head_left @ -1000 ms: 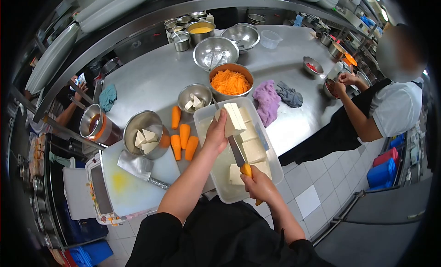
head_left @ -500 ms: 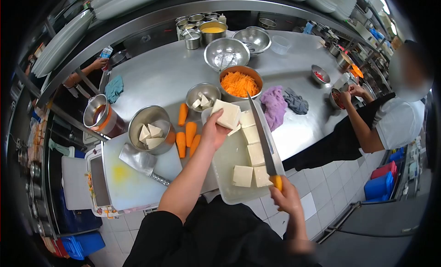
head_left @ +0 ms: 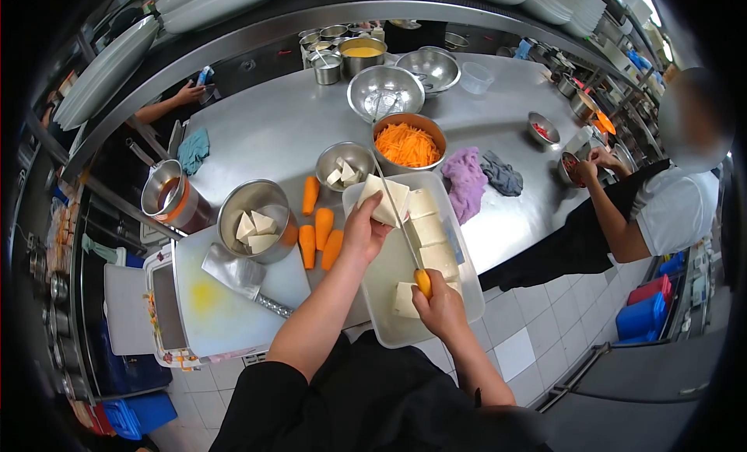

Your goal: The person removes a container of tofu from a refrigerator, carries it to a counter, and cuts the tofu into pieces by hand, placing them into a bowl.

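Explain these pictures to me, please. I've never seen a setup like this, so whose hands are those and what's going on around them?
There's no machine here: a person is working with bare hands, filmed by one camera worn on the head, looking forward and down.

The left hand holds a white block, which looks like tofu. The right hand grips a yellow-handled knife, its blade crossing the block in view; whether it is cutting, I can't tell.

Below is a plastic tub with more white blocks. On the metal worktop beyond are shredded carrot in a pot, whole carrots and a purple cloth. A wide-bladed tool lies on the cutting board. At the right stands a co-worker.
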A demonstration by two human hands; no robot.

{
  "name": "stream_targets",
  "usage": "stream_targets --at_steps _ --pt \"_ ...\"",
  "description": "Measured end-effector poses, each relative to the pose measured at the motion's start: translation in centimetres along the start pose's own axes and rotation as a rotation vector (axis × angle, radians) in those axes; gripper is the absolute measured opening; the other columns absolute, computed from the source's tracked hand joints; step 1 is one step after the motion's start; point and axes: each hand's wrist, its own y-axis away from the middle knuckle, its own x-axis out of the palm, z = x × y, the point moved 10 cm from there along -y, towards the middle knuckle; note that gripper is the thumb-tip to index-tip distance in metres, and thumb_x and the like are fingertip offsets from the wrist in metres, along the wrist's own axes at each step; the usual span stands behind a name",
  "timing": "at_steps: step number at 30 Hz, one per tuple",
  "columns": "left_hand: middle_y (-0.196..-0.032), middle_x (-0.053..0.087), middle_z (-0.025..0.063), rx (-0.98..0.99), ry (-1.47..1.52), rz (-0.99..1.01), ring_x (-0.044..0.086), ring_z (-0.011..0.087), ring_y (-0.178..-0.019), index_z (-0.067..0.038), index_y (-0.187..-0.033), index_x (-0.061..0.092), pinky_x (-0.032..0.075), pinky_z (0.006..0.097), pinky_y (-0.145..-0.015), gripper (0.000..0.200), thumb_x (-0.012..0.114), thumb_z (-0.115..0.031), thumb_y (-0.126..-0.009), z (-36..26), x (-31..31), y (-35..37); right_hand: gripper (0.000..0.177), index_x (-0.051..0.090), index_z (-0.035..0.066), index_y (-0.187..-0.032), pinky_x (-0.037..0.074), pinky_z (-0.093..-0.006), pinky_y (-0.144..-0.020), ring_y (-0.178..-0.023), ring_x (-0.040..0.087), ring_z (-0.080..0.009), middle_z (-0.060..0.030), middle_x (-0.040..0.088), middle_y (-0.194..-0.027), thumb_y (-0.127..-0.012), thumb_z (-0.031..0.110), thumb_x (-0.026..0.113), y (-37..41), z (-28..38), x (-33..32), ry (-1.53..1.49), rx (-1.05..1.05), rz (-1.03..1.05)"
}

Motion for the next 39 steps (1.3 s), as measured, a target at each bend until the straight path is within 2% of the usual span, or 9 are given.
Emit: stream_targets --at_steps 16,19,25,28,31,33,34,36,39 --pt "-0.119 0.058 0.0095 0.110 0.025 -0.013 0.061 0.0228 -0.106 -0.006 -0.126 0.044 0.054 0.0421 -0.087 0.041 0.063 -0.013 -0.091 -1.6 -0.6 1.5 0.035 0.048 0.001 -0.115 0.049 -0.0533 -0.070 -0.074 0.063 -0.0461 -0.0273 0.064 -0.079 -0.090 0.025 0.056 -0.6 0.2 2.1 0.038 0.069 0.122" --pt "-0.123 0.056 0.0111 0.196 -0.055 0.015 0.058 0.0256 -0.115 -0.005 -0.132 0.043 0.052 0.0447 -0.094 0.042 0.058 -0.018 -0.094 -3.3 -0.7 2.7 0.035 0.047 0.001 -0.114 0.049 -0.0542 -0.070 -0.075 0.063 -0.0467 -0.0280 0.064 -0.079 -0.090 0.024 0.055 -1.1 1.0 3.4 0.059 0.017 0.167" --pt "-0.120 0.056 0.0107 0.417 0.003 -0.139 0.057 0.0229 -0.112 -0.006 -0.129 0.043 0.050 0.0389 -0.092 0.047 0.065 -0.013 -0.089 -10.0 -4.2 6.6 0.032 0.048 0.001 -0.114 0.047 -0.0548 -0.071 -0.080 0.061 -0.0497 -0.0305 0.063 -0.082 -0.091 0.024 0.054 -2.4 5.7 6.7 0.058 -0.053 0.297" --pt "-0.124 0.056 0.0119 0.515 -0.040 -0.166 0.057 0.0276 -0.115 -0.006 -0.132 0.044 0.051 0.0467 -0.094 0.046 0.062 -0.014 -0.090 -14.6 -6.7 8.9 0.032 0.047 -0.001 -0.113 0.046 -0.0564 -0.073 -0.082 0.059 -0.0522 -0.0328 0.062 -0.086 -0.092 0.023 0.053 -3.2 9.1 9.6 0.044 -0.109 0.415" --pt "-0.123 0.056 0.0112 0.510 -0.084 -0.305 0.057 0.0258 -0.113 -0.005 -0.132 0.045 0.051 0.0457 -0.091 0.048 0.064 -0.014 -0.089 -18.8 -8.4 11.6 0.034 0.046 -0.002 -0.112 0.050 -0.0507 -0.064 -0.068 0.064 -0.0413 -0.0245 0.064 -0.076 -0.092 0.026 0.050 -4.3 12.8 12.2 -0.002 -0.341 0.451" --pt "-0.120 0.056 0.0103 0.472 -0.070 -0.357 0.057 0.0241 -0.111 -0.005 -0.129 0.046 0.051 0.0426 -0.089 0.046 0.066 -0.013 -0.088 -20.3 -11.0 11.7 0.032 0.047 -0.001 -0.110 0.049 -0.0392 -0.050 -0.052 0.060 -0.0255 -0.0133 0.059 -0.068 -0.094 0.027 0.051 -3.7 13.2 15.4 -0.294 0.020 0.891" --pt "-0.118 0.057 0.0095 0.425 -0.060 -0.401 0.058 0.0225 -0.109 -0.006 -0.126 0.048 0.051 0.0395 -0.087 0.045 0.068 -0.013 -0.086 -20.8 -12.7 11.4 0.032 0.047 -0.001 -0.110 0.049 -0.0392 -0.050 -0.052 0.060 -0.0255 -0.0133 0.059 -0.068 -0.094 0.027 0.051 -4.0 13.6 15.9 -0.289 0.014 0.897" --pt "-0.115 0.058 0.0102 0.376 -0.088 -0.434 0.060 0.0215 -0.105 -0.004 -0.125 0.049 0.052 0.0382 -0.084 0.047 0.070 -0.014 -0.085 -22.2 -15.3 10.9 0.029 0.051 0.001 -0.110 0.039 -0.0252 -0.041 -0.043 0.046 -0.0094 -0.0026 0.050 -0.064 -0.095 0.025 0.054 -4.1 14.1 17.0 -0.575 0.132 0.977" --pt "-0.110 0.059 0.0126 0.298 -0.585 -0.445 0.063 0.0198 -0.096 0.001 -0.122 0.048 0.054 0.0335 -0.074 0.051 0.073 -0.016 -0.080 -24.6 -14.2 11.0 0.025 0.051 0.000 -0.110 0.040 -0.0262 -0.041 -0.042 0.047 -0.0118 -0.0042 0.052 -0.064 -0.094 0.020 0.053 -4.6 13.8 15.9 -0.573 0.157 0.854"
